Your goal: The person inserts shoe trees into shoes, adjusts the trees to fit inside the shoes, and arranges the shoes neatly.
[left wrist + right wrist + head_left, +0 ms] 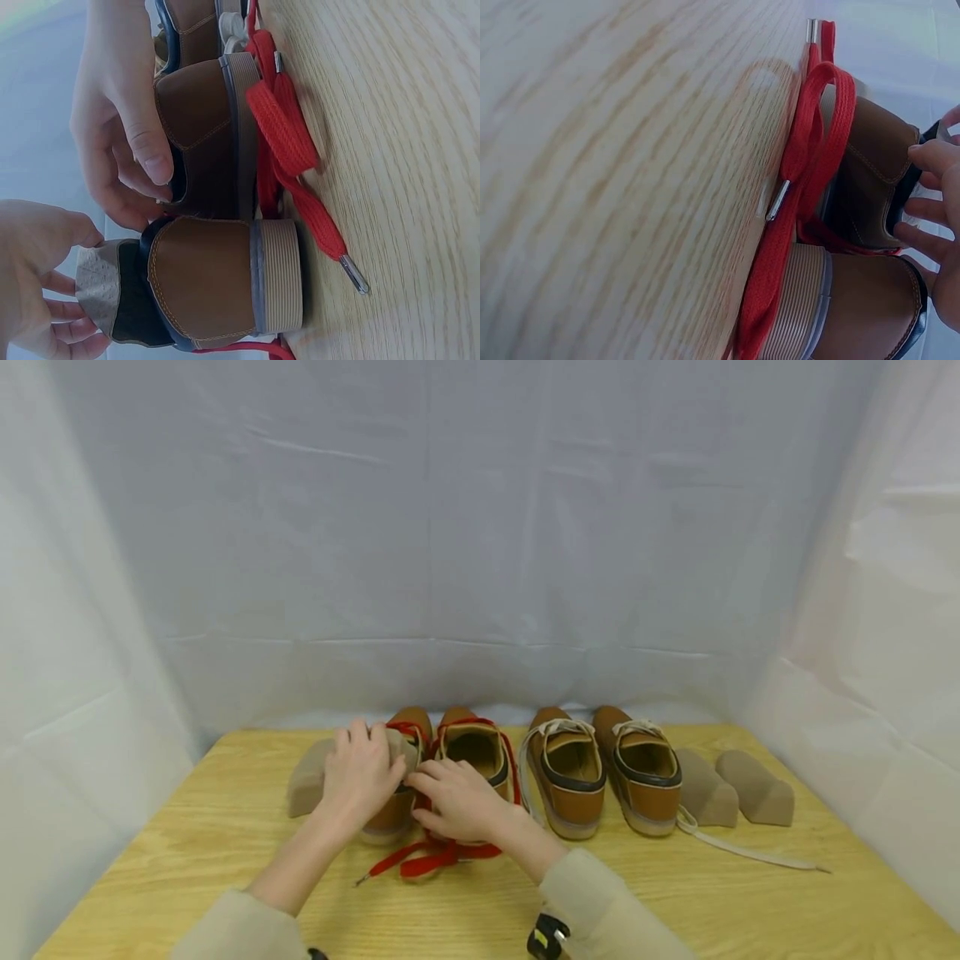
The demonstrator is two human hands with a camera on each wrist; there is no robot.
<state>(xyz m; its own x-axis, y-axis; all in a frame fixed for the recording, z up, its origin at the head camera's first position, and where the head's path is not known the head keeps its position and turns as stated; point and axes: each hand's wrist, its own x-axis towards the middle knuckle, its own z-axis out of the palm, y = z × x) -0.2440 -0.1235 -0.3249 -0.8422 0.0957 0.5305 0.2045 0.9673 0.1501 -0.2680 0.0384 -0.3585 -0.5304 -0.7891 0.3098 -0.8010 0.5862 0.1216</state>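
A brown shoe with red laces [386, 825] [217, 289] stands on the wooden table [187, 860], its twin [476, 747] [196, 124] just to the right. My left hand [371, 760] [52, 300] grips a beige foam insert [307, 781] [97, 285], whose end sits in the left shoe's opening. My right hand [431, 777] [142, 180] [930, 195] pinches that shoe's dark heel collar [901, 196]. The red laces [435, 856] [289, 142] [810, 142] lie loose on the table behind both heels.
A second brown pair with cream laces [570, 772] [645, 768] stands to the right, a cream lace [750, 852] trailing toward the front right. Two more beige inserts [705, 789] [757, 785] lie beside it. White cloth walls enclose the table.
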